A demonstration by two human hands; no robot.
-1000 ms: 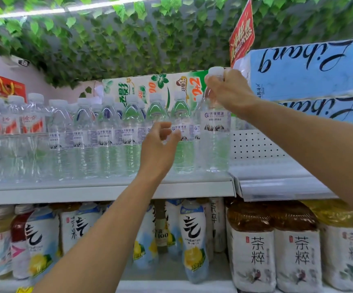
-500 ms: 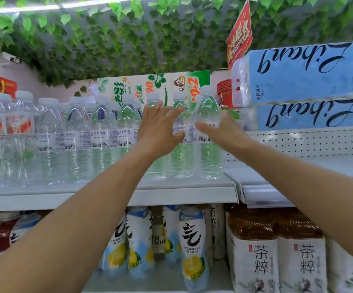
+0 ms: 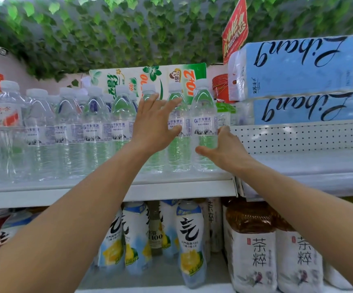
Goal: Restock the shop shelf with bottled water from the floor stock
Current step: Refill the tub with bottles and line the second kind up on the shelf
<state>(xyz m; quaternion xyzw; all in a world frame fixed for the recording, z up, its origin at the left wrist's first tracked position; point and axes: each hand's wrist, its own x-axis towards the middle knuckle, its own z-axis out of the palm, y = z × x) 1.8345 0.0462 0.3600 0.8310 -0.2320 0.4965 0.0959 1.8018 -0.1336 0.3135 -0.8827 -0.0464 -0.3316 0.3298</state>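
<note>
A row of clear water bottles (image 3: 95, 132) with white caps and white labels stands on the white upper shelf (image 3: 171, 191). The rightmost bottle (image 3: 204, 106) is upright at the shelf's right end. My right hand (image 3: 228, 149) grips its lower body from the right, thumb in front and fingers round the far side. My left hand (image 3: 154, 127) lies flat with fingers spread against the fronts of the two bottles just left of it, hiding part of them.
Blue tissue packs (image 3: 298, 66) are stacked on a perforated shelf (image 3: 298, 136) to the right. A green and white carton (image 3: 146, 81) stands behind the bottles. Tea and juice bottles (image 3: 190, 240) fill the lower shelf. Leaf decoration hangs overhead.
My right hand left the rightmost bottle's cap and came down to grip its body. My left hand rose and flattened against the neighbouring bottles.
</note>
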